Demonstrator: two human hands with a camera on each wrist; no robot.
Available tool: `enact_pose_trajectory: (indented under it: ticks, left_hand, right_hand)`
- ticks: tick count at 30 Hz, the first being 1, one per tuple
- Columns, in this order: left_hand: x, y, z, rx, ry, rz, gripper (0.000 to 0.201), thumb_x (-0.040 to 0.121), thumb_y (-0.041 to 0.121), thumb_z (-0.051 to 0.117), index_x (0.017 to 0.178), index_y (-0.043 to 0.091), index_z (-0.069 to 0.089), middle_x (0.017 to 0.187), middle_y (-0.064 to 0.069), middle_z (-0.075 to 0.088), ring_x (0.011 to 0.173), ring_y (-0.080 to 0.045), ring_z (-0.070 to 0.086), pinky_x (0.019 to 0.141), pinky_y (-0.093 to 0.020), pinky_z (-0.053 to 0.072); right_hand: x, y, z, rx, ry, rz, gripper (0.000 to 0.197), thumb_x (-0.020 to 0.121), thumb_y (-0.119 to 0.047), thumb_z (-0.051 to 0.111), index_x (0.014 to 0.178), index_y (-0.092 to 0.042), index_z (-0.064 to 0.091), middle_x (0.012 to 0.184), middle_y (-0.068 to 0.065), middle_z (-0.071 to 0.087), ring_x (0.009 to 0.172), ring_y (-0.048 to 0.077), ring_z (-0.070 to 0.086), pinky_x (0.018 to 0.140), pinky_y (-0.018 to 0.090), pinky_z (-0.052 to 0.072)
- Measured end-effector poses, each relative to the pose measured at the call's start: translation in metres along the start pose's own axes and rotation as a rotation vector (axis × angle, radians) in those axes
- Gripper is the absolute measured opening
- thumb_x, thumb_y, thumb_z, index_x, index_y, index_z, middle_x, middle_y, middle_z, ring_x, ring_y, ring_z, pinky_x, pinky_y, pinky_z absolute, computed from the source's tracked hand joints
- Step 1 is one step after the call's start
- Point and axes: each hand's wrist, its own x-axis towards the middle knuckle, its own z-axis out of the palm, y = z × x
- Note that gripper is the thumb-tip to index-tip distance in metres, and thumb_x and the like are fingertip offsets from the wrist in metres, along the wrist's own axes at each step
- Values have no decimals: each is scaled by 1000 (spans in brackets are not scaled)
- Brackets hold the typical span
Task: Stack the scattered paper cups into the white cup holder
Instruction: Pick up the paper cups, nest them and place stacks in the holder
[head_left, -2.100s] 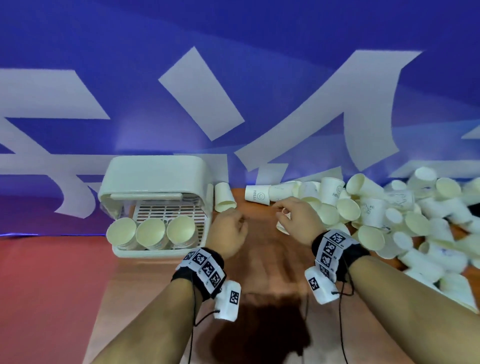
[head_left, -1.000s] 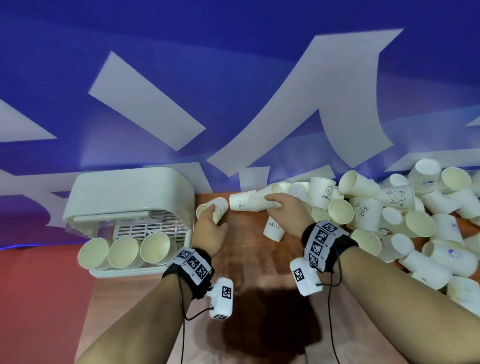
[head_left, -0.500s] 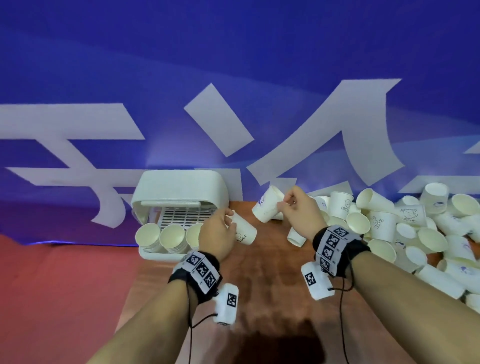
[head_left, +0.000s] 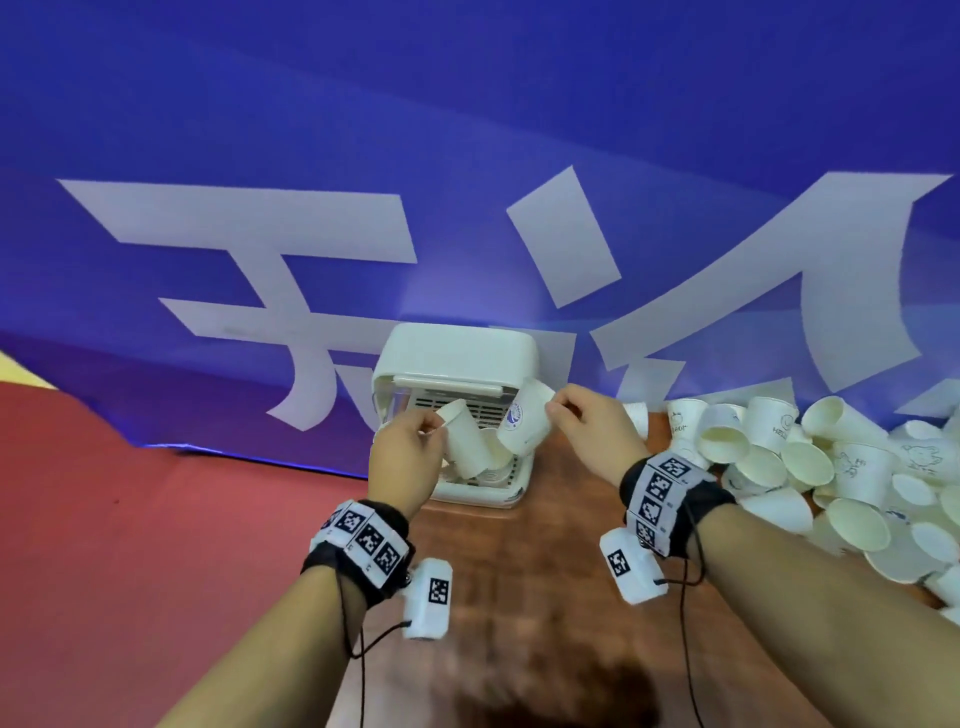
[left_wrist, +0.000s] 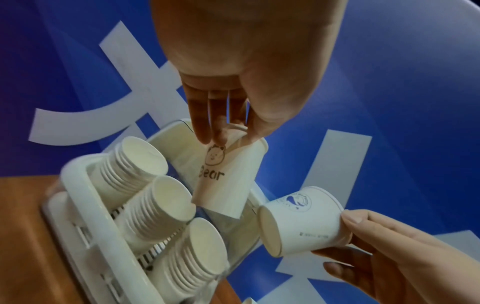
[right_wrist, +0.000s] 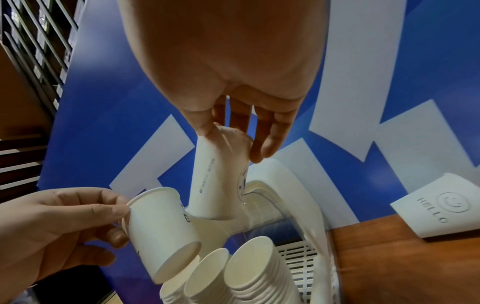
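The white cup holder (head_left: 457, 353) stands at the table's back left with three stacks of paper cups (left_wrist: 171, 197) lying in it, mouths to the front. My left hand (head_left: 434, 423) pinches the rim of a "Bear" cup (left_wrist: 226, 172), whose base points down just above the stacks. Close to its right, my right hand (head_left: 553, 410) pinches the rim of a cup with a blue logo (left_wrist: 298, 222), its base turned toward the holder's opening. In the right wrist view both cups (right_wrist: 161, 232) hover over the stacks (right_wrist: 249, 267). The two held cups nearly touch.
A large pile of loose paper cups (head_left: 810, 467) covers the right side of the wooden table (head_left: 545, 571). A "HELLO" cup (right_wrist: 436, 207) lies beside the holder. A blue banner (head_left: 467, 156) hangs right behind; red floor (head_left: 156, 519) lies left of the table.
Each hand took a cup from the pile's edge and carried it left. Both cups have risen from the table and now hang in front of the holder's opening.
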Motion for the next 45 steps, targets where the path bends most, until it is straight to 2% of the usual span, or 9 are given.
enact_pose_trajectory:
  ticks: [5, 9, 12, 15, 18, 25, 37, 42, 45]
  left_hand:
    - [9, -39, -32, 27, 68, 4, 6, 83, 14, 63, 81, 19, 66, 81, 5, 64, 76, -13, 59, 71, -30, 48]
    - [20, -65, -49, 79, 80, 17, 5, 83, 12, 64, 84, 16, 67, 85, 3, 64, 78, -16, 58, 72, -32, 49]
    - [29, -80, -56, 91, 65, 27, 6, 83, 10, 65, 85, 15, 67, 86, 2, 62, 79, -17, 58, 71, -30, 46]
    - [36, -93, -56, 112, 40, 35, 8, 83, 8, 65, 85, 15, 67, 84, 3, 61, 76, -16, 56, 69, -26, 41]
    - [44, -103, -50, 123, 7, 37, 8, 83, 8, 65, 86, 14, 68, 85, 3, 60, 74, -17, 55, 69, -28, 43]
    - [56, -121, -34, 143, -111, 58, 9, 83, 7, 65, 89, 13, 69, 88, 0, 62, 77, -17, 57, 71, -29, 46]
    - [58, -146, -6, 208, -295, 78, 12, 80, 6, 61, 71, 11, 66, 80, -3, 62, 76, -23, 57, 65, -32, 45]
    - [60, -146, -4, 235, -297, 70, 11, 83, 10, 63, 75, 11, 69, 84, -4, 64, 80, -23, 58, 67, -34, 47]
    - [59, -146, -4, 266, -297, 75, 10, 85, 14, 64, 77, 13, 71, 87, -3, 66, 82, -23, 59, 67, -33, 46]
  right_hand:
    - [6, -24, 33, -45, -38, -82, 16, 91, -27, 61, 77, -20, 64, 84, -5, 62, 78, 10, 56, 76, 30, 47]
    - [13, -37, 58, -80, -79, -140, 13, 91, -27, 63, 79, -21, 65, 110, -7, 59, 95, 10, 55, 87, 25, 42]
    - [20, -43, 77, -149, -124, -151, 15, 91, -29, 62, 77, -24, 64, 124, -9, 54, 106, 14, 53, 93, 29, 42]
    - [25, -48, 90, -204, -163, -157, 15, 91, -28, 62, 83, -18, 69, 138, -8, 48, 120, 13, 47, 100, 27, 37]
    - [30, -49, 101, -251, -185, -164, 17, 92, -27, 62, 88, -13, 70, 140, -6, 46, 120, 13, 49, 98, 24, 35]
    - [44, -33, 126, -316, -231, -183, 17, 93, -28, 61, 87, -14, 69, 143, -3, 45, 114, 17, 56, 96, 36, 44]
    - [52, -4, 157, -442, -331, -141, 21, 94, -33, 57, 87, -18, 71, 154, -5, 33, 108, 22, 61, 84, 35, 49]
    - [54, 2, 166, -470, -351, -162, 20, 93, -32, 58, 91, -21, 75, 154, -1, 36, 133, 23, 42, 109, 39, 33]
    - [52, 6, 169, -520, -367, -167, 23, 95, -34, 53, 98, -25, 74, 155, -5, 33, 138, 20, 33, 113, 38, 25]
